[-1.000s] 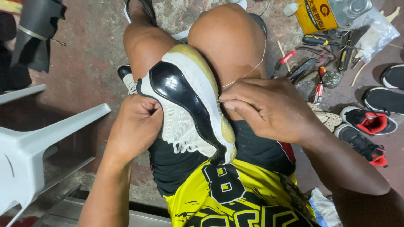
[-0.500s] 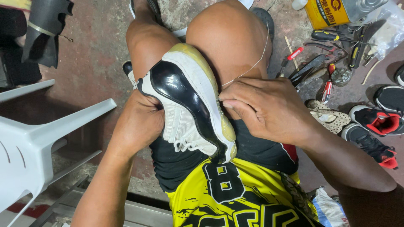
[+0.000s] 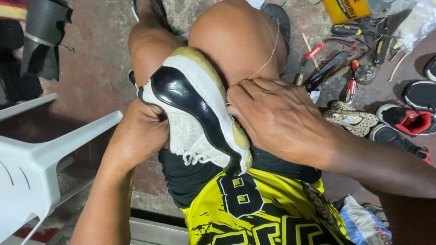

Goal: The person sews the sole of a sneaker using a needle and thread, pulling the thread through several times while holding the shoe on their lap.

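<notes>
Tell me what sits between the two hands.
In the head view, the sneaker lies between them: the left hand grips its white upper, the right hand presses at its yellowed sole edge.

A shoe-repair spot on a bare concrete floor: tools point(image 3: 338, 68) and worn shoes point(image 3: 404, 120) lie just beyond the right hand point(image 3: 281, 120).

A white and black sneaker held between the knees, both hands on it.

The left hand point(image 3: 141, 136) grips the white mesh side of the sneaker point(image 3: 195, 113), whose yellowed sole faces the right knee. The right hand point(image 3: 277, 118) presses at the sole's edge, and a thin thread point(image 3: 268, 59) runs up from its fingers across the knee. On the floor point(image 3: 100, 59) to the right lie pliers and screwdrivers point(image 3: 336, 68), a worn sandal point(image 3: 354, 120) and a black and red shoe point(image 3: 408, 120). A white plastic chair point(image 3: 36, 159) stands to the left.
</notes>
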